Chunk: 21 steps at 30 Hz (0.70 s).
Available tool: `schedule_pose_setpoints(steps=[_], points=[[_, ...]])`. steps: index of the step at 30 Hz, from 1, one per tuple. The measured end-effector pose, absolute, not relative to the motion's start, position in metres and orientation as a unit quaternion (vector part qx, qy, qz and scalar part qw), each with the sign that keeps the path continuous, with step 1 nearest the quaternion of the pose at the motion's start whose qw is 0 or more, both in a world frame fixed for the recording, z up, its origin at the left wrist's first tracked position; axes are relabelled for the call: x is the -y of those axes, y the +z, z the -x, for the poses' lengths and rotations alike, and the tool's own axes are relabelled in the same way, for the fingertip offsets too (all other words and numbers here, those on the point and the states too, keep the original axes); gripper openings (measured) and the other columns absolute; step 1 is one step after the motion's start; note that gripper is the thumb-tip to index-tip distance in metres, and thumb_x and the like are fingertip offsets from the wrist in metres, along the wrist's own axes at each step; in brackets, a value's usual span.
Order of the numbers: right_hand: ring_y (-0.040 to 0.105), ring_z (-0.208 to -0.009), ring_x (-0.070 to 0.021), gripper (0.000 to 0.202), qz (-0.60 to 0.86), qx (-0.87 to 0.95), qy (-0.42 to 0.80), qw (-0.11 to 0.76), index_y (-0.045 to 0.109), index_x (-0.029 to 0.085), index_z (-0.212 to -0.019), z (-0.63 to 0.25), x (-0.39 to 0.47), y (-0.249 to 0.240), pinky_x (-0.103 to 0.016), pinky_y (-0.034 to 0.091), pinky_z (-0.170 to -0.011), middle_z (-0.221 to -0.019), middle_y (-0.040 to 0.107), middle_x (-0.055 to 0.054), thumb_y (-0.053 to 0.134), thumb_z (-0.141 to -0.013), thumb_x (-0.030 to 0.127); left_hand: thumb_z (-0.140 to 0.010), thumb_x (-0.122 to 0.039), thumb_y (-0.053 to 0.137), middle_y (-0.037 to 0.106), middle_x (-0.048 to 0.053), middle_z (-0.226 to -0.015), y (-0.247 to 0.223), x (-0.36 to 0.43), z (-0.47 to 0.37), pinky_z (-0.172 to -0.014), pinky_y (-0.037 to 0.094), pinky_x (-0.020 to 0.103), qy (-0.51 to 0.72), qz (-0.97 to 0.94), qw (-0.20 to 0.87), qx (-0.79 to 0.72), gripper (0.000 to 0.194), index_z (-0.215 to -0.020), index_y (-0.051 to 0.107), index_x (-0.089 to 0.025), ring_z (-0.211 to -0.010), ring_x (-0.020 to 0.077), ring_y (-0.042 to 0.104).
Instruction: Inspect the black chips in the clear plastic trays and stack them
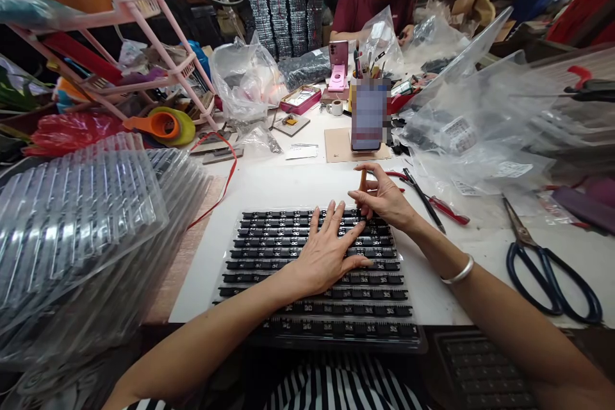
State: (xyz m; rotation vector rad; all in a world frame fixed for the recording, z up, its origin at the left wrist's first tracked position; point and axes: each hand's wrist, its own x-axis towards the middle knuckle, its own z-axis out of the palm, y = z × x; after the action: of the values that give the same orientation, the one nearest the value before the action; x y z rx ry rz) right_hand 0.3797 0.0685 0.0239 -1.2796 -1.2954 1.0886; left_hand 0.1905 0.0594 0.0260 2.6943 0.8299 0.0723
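Observation:
A clear plastic tray [417, 333] holds several rows of small black parts [269, 264] with white marks. My left hand [327, 250] lies on the middle of the rows with its fingers spread, holding nothing. At the tray's upper right edge, my right hand [382, 198] grips an orange-brown stick-like tool [363, 179] upright between thumb and fingers. The tool's lower end is hidden by the fingers near the top row. A silver bangle circles my right wrist.
Stacked clear trays [81, 218] rise at the left. Scissors [533, 250], pliers [446, 210] and a black pen-like tool [425, 200] lie at the right. A phone [369, 116] stands ahead, plastic bags [471, 134] lie beside it, and a person [358, 3] sits opposite.

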Motion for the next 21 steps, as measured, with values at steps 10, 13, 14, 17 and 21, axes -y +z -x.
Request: schedule_pose_setpoints(steps=[10,13,14,17,21], points=[[0.053,-0.05,-0.0119,0.049,0.528,0.55,0.41,0.501,0.038,0.029,-0.11,-0.371,-0.074,0.016,-0.02,0.039,-0.036,-0.064,0.047,0.009,0.07,-0.073,0.038,-0.086,-0.066,0.036,0.011,0.017,-0.157,0.022,-0.06,-0.189,-0.112,0.007,0.061,0.041,-0.945,0.161,-0.282,0.07,-0.143,0.036,-0.025,-0.143,0.0338,-0.003],[0.052,-0.049,-0.0111,0.048,0.528,0.552,0.404,0.503,0.039,0.028,-0.11,-0.369,-0.075,0.018,-0.02,0.039,-0.037,-0.065,0.049,0.009,0.069,-0.074,0.039,-0.086,-0.066,0.037,0.011,0.017,-0.157,0.02,-0.06,-0.19,-0.112,0.007,0.062,0.047,-0.945,0.164,-0.28,0.069,-0.142,0.037,-0.025,-0.143,0.034,-0.002],[0.053,-0.05,-0.0115,0.048,0.525,0.548,0.401,0.513,0.039,0.028,-0.112,-0.37,-0.073,0.023,-0.02,0.04,-0.037,-0.066,0.05,0.008,0.068,-0.075,0.039,-0.086,-0.066,0.037,0.011,0.017,-0.157,0.022,-0.06,-0.191,-0.112,0.007,0.062,0.042,-0.944,0.169,-0.28,0.069,-0.142,0.037,-0.025,-0.143,0.0339,-0.002],[0.056,-0.054,-0.0129,0.051,0.522,0.512,0.337,0.594,0.038,0.029,-0.12,-0.379,-0.062,0.048,-0.021,0.041,-0.039,-0.069,0.053,0.006,0.066,-0.078,0.039,-0.087,-0.066,0.036,0.008,0.013,-0.158,0.037,-0.064,-0.191,-0.112,0.009,0.061,0.017,-0.937,0.186,-0.295,0.069,-0.145,0.033,-0.029,-0.143,0.0331,-0.002],[0.05,-0.051,-0.0105,0.063,0.558,0.453,0.229,0.656,0.031,0.031,-0.138,-0.397,-0.022,0.08,-0.022,0.039,-0.04,-0.073,0.057,0.003,0.061,-0.083,0.036,-0.088,-0.064,0.036,0.008,0.008,-0.158,0.082,-0.067,-0.162,-0.113,0.01,0.06,0.089,-0.933,0.133,-0.321,0.071,-0.149,0.02,-0.031,-0.144,0.0312,0.003]])
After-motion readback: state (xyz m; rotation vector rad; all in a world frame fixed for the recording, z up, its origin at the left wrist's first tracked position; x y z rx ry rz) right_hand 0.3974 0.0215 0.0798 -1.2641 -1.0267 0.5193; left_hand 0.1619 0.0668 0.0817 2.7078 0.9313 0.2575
